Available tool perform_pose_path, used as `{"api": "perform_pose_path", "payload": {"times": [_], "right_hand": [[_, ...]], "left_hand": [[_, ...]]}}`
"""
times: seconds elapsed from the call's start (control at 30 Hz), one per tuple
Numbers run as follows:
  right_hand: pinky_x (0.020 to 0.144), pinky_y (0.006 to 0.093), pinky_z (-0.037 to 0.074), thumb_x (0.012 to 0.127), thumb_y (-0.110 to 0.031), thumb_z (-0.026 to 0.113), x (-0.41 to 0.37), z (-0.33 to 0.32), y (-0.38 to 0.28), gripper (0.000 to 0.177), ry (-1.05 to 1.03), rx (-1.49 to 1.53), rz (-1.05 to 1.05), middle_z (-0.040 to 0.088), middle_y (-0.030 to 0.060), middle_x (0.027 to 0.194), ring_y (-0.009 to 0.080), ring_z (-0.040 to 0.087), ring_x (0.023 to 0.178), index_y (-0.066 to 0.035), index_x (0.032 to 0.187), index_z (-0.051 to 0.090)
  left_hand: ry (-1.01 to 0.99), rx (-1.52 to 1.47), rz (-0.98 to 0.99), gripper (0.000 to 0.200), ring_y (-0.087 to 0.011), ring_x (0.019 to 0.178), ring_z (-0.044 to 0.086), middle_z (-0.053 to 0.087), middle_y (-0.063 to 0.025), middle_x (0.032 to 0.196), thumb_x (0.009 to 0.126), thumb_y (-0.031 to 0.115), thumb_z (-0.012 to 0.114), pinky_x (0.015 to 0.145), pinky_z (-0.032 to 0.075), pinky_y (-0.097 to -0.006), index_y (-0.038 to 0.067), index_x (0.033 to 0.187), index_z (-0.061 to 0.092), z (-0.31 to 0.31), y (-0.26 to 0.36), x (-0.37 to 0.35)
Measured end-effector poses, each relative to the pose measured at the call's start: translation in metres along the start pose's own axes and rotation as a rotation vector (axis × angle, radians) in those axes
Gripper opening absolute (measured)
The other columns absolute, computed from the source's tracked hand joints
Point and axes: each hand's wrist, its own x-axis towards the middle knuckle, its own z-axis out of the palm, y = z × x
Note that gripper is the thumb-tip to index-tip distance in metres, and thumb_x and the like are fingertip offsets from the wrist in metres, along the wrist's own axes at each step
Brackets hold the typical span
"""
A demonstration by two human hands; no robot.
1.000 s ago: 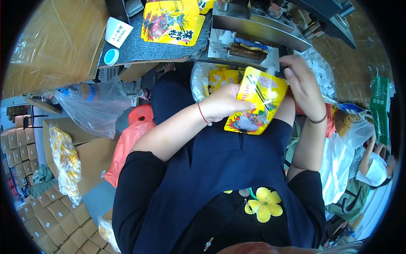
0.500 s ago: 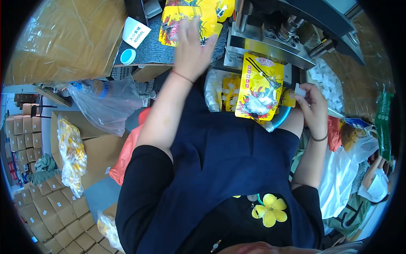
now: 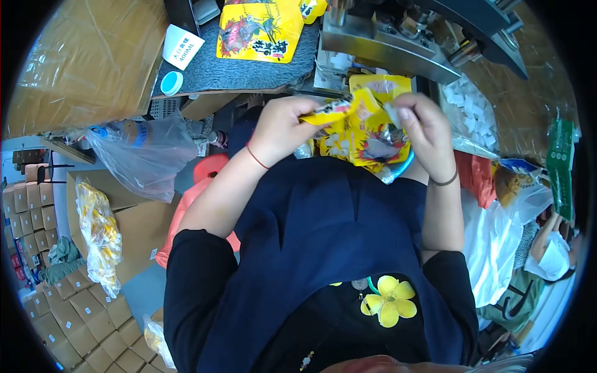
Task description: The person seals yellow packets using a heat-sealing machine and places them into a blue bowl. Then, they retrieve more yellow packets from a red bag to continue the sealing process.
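My left hand (image 3: 283, 129) is closed around one end of a yellow printed pouch (image 3: 329, 114), which is tilted and seen nearly edge-on. Its far end reaches toward my right hand (image 3: 430, 132), whose thumb and fingers pinch a small white plastic piece (image 3: 392, 113). Below both hands, more yellow pouches (image 3: 378, 149), some with white pieces on them, fill a basin with a blue rim (image 3: 404, 166) at my lap. On the grey-topped table lies another yellow pouch (image 3: 258, 34), face up.
A metal press (image 3: 385, 50) stands just beyond my hands. A heap of small white plastic pieces (image 3: 471, 105) lies right of it. On the table are a white label card (image 3: 182, 47) and a light-blue cap (image 3: 171, 82). Cardboard boxes (image 3: 87, 311) are stacked at lower left.
My left hand has come from the table pouches down to my lap with a yellow pouch. My right hand has risen and moved left toward it. The pouch over the basin has dropped lower.
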Motion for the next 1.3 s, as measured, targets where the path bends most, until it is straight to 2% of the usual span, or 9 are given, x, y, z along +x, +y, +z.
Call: {"api": "perform_pose_path", "payload": {"times": [0.37, 0.47, 0.57, 0.73, 0.87, 0.9, 1.0, 1.13, 1.3], "right_hand": [[0.081, 0.041, 0.053, 0.099, -0.011, 0.056, -0.001, -0.04, 0.0, 0.016, -0.236, -0.139, -0.035, 0.067, 0.0163, 0.103, 0.0354, 0.065, 0.091, -0.001, 0.105, 0.066], [0.084, 0.0428, 0.052, 0.099, -0.017, 0.057, -0.006, -0.059, 0.018, 0.025, -0.07, -0.658, -0.1, 0.065, 0.02, 0.108, 0.0374, 0.065, 0.098, -0.003, 0.118, 0.063], [0.086, 0.0494, 0.052, 0.093, -0.022, 0.063, -0.023, -0.098, 0.058, 0.036, -0.196, -1.065, 0.544, 0.064, 0.0222, 0.113, 0.0429, 0.063, 0.103, -0.013, 0.128, 0.06], [0.081, 0.0476, 0.052, 0.085, -0.015, 0.069, -0.03, -0.109, 0.116, 0.028, -0.175, -0.853, 0.277, 0.064, 0.0194, 0.101, 0.0411, 0.064, 0.091, -0.01, 0.112, 0.064], [0.08, 0.0468, 0.052, 0.08, -0.006, 0.071, -0.041, -0.119, 0.115, 0.027, -0.008, -0.862, 0.262, 0.062, 0.0197, 0.099, 0.0413, 0.062, 0.09, -0.008, 0.106, 0.065], [0.08, 0.0477, 0.051, 0.079, -0.002, 0.071, -0.041, -0.12, 0.108, 0.024, 0.091, -0.899, 0.148, 0.061, 0.0201, 0.098, 0.042, 0.062, 0.092, -0.006, 0.102, 0.066], [0.081, 0.0485, 0.051, 0.081, -0.001, 0.067, -0.039, -0.128, 0.128, 0.019, -0.042, -0.979, 0.197, 0.059, 0.0197, 0.095, 0.0424, 0.061, 0.092, -0.004, 0.099, 0.065], [0.078, 0.0482, 0.05, 0.083, 0.0, 0.064, -0.036, -0.124, 0.126, 0.016, -0.072, -0.944, 0.219, 0.06, 0.0195, 0.097, 0.0421, 0.061, 0.088, -0.003, 0.098, 0.064], [0.07, 0.0407, 0.048, 0.082, 0.003, 0.062, -0.038, -0.115, 0.093, 0.014, 0.06, -0.737, 0.171, 0.06, 0.0162, 0.095, 0.0324, 0.061, 0.076, -0.001, 0.095, 0.061]], "left_hand": [[-0.553, -0.573, -0.411, 0.03, -0.0112, 0.101, 0.067, 0.073, -0.0064, 0.113, 0.1, 0.02, 0.067, 0.089, 0.054, -0.0278, 0.0, 0.122, 0.067, 0.073, 0.022, -0.009], [-0.571, -0.824, -0.441, 0.03, -0.0119, 0.101, 0.068, 0.073, -0.0071, 0.115, 0.096, 0.013, 0.071, 0.09, 0.054, -0.0282, -0.002, 0.122, 0.067, 0.087, 0.011, -0.008], [-0.374, -0.839, -0.429, 0.033, -0.0156, 0.101, 0.07, 0.072, -0.0105, 0.117, 0.092, 0.006, 0.072, 0.092, 0.055, -0.0312, -0.003, 0.123, 0.065, 0.076, 0.006, 0.015], [-0.38, -1.025, -0.498, 0.028, -0.0182, 0.096, 0.071, 0.072, -0.0127, 0.107, 0.094, 0.008, 0.069, 0.086, 0.058, -0.033, -0.005, 0.118, 0.062, 0.054, -0.001, 0.048], [0.243, 0.098, -0.071, 0.027, -0.0136, 0.08, 0.064, 0.065, -0.0087, 0.093, 0.098, 0.019, 0.066, 0.072, 0.054, -0.0295, 0.001, 0.111, 0.051, 0.025, -0.022, 0.056], [0.32, -0.022, -0.143, 0.033, -0.023, 0.091, 0.066, 0.064, -0.0175, 0.108, 0.099, 0.022, 0.063, 0.081, 0.054, -0.0362, 0.0, 0.119, 0.05, -0.004, -0.01, 0.062], [0.49, 1.036, 0.301, 0.06, -0.045, 0.135, 0.043, 0.046, -0.0289, 0.144, 0.094, 0.033, 0.065, 0.112, 0.036, -0.0505, 0.005, 0.144, 0.047, -0.07, -0.054, 0.08], [0.097, 1.116, 0.303, 0.068, -0.0378, 0.131, 0.049, 0.05, -0.0211, 0.142, 0.084, 0.036, 0.075, 0.11, 0.038, -0.0491, 0.016, 0.145, 0.051, -0.062, -0.039, 0.026], [0.28, 0.564, 0.168, 0.027, -0.0214, 0.092, 0.068, 0.07, -0.0106, 0.097, 0.09, 0.012, 0.068, 0.083, 0.051, -0.0329, 0.008, 0.117, 0.07, -0.045, -0.045, -0.001]]}}
